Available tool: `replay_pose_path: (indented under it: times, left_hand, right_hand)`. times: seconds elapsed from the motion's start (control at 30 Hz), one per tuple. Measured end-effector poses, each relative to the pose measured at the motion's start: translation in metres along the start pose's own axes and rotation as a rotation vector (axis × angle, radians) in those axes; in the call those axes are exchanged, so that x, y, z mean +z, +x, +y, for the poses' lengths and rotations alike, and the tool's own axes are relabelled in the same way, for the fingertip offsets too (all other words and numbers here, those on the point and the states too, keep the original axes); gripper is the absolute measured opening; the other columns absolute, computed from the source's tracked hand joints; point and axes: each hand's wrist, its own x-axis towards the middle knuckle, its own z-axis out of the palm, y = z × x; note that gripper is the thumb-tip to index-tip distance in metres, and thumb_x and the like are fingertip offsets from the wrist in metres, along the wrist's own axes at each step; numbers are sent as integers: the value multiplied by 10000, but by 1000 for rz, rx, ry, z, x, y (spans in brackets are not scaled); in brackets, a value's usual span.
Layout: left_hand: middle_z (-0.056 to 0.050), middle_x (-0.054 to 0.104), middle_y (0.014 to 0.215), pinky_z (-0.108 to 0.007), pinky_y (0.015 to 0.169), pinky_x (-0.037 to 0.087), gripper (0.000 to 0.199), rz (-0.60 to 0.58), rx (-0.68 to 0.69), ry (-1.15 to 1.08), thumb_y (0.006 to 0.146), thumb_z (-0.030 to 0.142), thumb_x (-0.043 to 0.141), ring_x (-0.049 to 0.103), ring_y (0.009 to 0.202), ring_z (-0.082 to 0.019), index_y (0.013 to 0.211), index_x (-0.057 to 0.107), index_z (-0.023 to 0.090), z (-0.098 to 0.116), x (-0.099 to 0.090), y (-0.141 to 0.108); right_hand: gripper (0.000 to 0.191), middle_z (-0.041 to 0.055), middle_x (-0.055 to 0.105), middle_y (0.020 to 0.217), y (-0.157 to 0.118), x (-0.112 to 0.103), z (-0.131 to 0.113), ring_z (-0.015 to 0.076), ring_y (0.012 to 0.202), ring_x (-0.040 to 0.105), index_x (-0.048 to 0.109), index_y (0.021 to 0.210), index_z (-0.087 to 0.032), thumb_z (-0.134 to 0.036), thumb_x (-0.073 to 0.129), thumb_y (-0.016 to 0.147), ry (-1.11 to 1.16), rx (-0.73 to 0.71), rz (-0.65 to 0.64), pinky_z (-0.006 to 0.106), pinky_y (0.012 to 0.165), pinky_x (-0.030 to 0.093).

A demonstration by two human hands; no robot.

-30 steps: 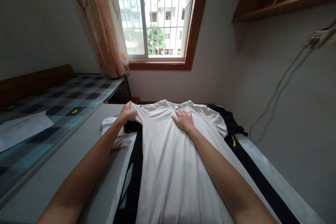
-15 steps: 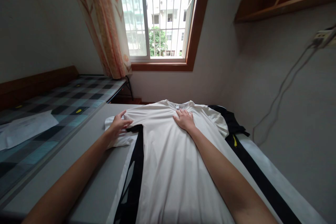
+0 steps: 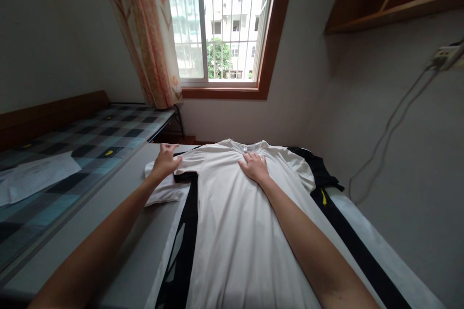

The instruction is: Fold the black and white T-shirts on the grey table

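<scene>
A cream short-sleeved shirt (image 3: 232,222) lies spread out, its collar toward the window. Beneath it a black garment (image 3: 326,169) shows along both sides, with white cloth (image 3: 165,190) under that at the left. My right hand (image 3: 254,166) rests flat on the shirt's chest just below the collar, fingers spread. At the end of the left sleeve is my left hand (image 3: 167,159), thumb and fingers apart, nothing held between them; its thumb is beside the sleeve's edge.
The garments lie on a grey surface (image 3: 134,231). To the left is a checkered mattress (image 3: 90,135) with a white sheet of paper (image 3: 39,176). A curtain (image 3: 150,34) hangs by the barred window. Cords (image 3: 389,125) run down the right wall below a wooden shelf (image 3: 398,9).
My left hand has moved slightly up and right and let go of the left sleeve, which lies flatter, with black cloth showing around its end. My right hand has stayed in place.
</scene>
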Motion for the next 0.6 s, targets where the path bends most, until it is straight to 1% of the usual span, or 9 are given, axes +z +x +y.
replay_pose_path:
  times: [0.03,0.07,0.13,0.2,0.27,0.33,0.4,0.5,0.6]
  left_hand:
    - [-152,482,1273,-331,990,460,522,4,91,-5,813,302,621,606,1047,-238,1299,574,118,15,4,2]
    - [-148,514,1253,-324,996,450,495,-26,175,-19,841,334,593,603,1063,-237,1286,586,117,32,9,3]
    - [-120,602,1186,-312,982,453,445,-167,320,-54,881,377,546,616,1058,-228,1254,614,144,65,26,4]
    - [-107,641,1205,-319,999,439,420,-278,413,-65,905,407,508,602,1114,-236,1224,636,165,92,50,3]
    - [-111,619,1286,-325,1028,413,443,-317,449,-64,940,409,445,562,1197,-238,1267,608,159,108,75,0]
    - [-118,548,1389,-360,1081,359,478,-326,434,-9,964,405,391,477,1305,-246,1336,552,153,113,96,-5]
    - [-111,453,1476,-426,1137,272,523,-322,401,95,965,442,373,371,1388,-268,1394,496,171,110,111,-10]
    - [-112,355,1536,-489,1170,166,631,-303,346,227,935,555,362,293,1426,-299,1444,437,190,100,118,-12]
    - [-150,317,1547,-486,1175,137,706,-281,242,293,929,590,311,256,1443,-293,1460,408,134,92,117,-8]
  right_hand:
    - [589,70,347,1546,0,0,0,282,1420,257,430,1448,-251,-541,301,951,3,-2,-1,523,1148,119]
    - [590,71,344,1547,0,0,0,285,1421,255,428,1449,-252,-541,302,951,8,-3,-5,526,1147,116]
    - [597,72,335,1552,0,-1,0,289,1425,250,422,1455,-250,-545,302,950,19,0,-14,531,1147,109]
    - [604,73,325,1556,0,-2,0,290,1429,243,413,1461,-246,-549,305,949,27,1,-25,529,1149,102]
    - [607,75,320,1559,-1,-3,0,288,1432,237,406,1465,-243,-548,311,948,28,1,-33,525,1151,98]
    - [606,80,321,1558,-2,-4,0,287,1433,234,402,1468,-244,-544,313,949,23,-2,-39,527,1150,101]
    - [604,81,318,1559,-2,-4,1,287,1432,236,403,1466,-247,-546,311,950,18,-7,-39,528,1149,108]
    - [606,73,311,1563,-2,-3,2,284,1433,236,402,1465,-256,-559,308,949,17,-16,-37,521,1151,106]
    - [607,67,306,1566,-1,-3,3,282,1436,229,404,1464,-257,-564,305,951,29,-15,-35,506,1154,99]
